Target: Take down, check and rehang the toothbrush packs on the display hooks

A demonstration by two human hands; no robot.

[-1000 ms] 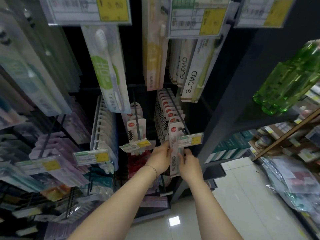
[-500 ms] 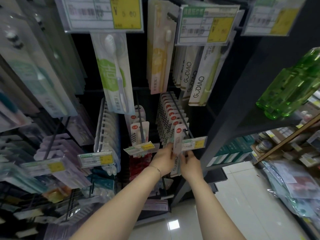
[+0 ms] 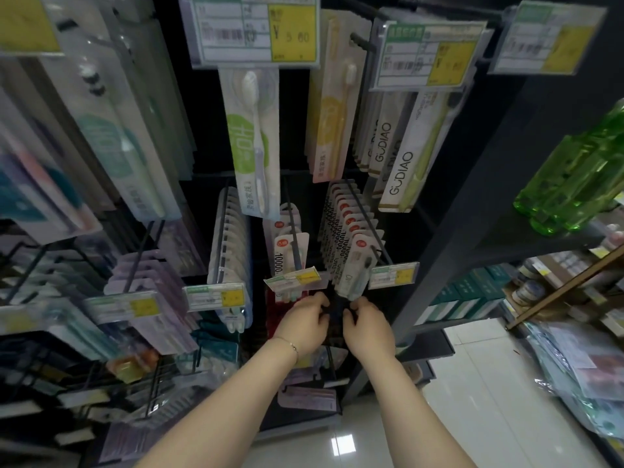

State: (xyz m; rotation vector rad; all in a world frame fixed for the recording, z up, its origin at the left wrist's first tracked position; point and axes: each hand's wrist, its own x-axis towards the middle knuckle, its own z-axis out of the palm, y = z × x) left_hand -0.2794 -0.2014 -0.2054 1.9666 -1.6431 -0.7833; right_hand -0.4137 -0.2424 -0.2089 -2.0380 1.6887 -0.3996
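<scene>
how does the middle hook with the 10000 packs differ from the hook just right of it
The middle hook carries only about two packs, while the right hook bears a long row of packs, filled almost to its end. The middle tag sits tilted; the right tag is nearly level. Both hold white packs with round red badges, and each ends in a green-and-yellow price tag.
</scene>
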